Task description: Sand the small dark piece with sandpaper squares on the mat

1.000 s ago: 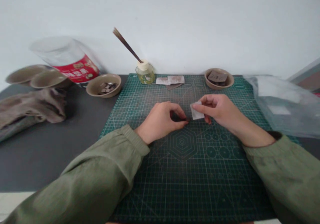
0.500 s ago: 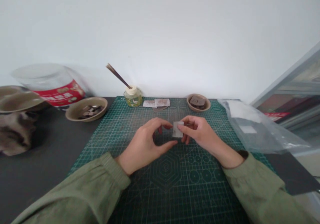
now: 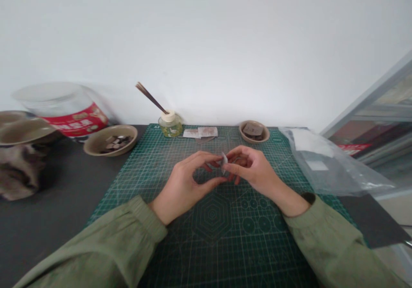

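Observation:
A small flat whitish piece of paper is upright between my two hands, turned nearly edge-on to me. My right hand pinches it between thumb and fingers from the right. Reaching in from the left, my left hand has its fingertips at the upper edge and its thumb at the lower edge. The far faces of the paper are hidden by the fingers. Both hands are above the green cutting mat.
Two white labels lie at the mat's back beside a reed diffuser. A bowl of brown blocks stands back right, a clear plastic bag to its right. Left are a bowl of small cubes, a large jar and a crumpled cloth.
The paper has turned from face-on to nearly edge-on. The right hand has shifted slightly left, and the left hand's fingers now meet the paper's edges.

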Demonstrator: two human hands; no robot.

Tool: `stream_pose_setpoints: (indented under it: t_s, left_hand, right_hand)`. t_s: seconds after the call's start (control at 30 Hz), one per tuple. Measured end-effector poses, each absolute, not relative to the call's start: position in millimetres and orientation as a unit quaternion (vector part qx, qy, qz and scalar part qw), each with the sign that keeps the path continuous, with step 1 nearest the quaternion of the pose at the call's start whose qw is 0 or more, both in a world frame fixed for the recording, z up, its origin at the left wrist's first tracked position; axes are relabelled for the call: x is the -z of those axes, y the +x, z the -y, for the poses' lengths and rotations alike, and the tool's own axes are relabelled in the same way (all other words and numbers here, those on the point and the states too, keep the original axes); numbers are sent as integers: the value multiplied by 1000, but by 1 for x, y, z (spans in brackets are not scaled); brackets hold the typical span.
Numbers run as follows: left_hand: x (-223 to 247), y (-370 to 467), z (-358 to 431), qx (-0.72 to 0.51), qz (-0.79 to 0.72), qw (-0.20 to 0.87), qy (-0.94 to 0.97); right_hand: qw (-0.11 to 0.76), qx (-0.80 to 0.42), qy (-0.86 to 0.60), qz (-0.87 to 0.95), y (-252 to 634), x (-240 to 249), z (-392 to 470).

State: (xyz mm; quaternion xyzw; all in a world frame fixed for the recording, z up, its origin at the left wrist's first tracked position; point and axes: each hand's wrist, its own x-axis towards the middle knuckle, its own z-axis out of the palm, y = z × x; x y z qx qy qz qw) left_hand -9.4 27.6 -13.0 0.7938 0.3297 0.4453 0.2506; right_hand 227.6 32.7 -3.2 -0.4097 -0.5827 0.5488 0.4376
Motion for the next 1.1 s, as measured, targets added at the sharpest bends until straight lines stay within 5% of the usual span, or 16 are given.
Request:
stream_pose_setpoints:
  t_s: [0.47,0.8,1.1]
  left_hand:
    - [18,-8,-27,-450,-329,338,758]
    - [-1,-30,-37,-269,-363,135,882]
    - [-2,-36,-34,-192,-384,98,898]
  right_hand:
    - [417,-512,-424,620,229,1,-30]
    - [412,-411,-469,665,236,6,-37]
    - [278,-226,-391,848,238,2,-32]
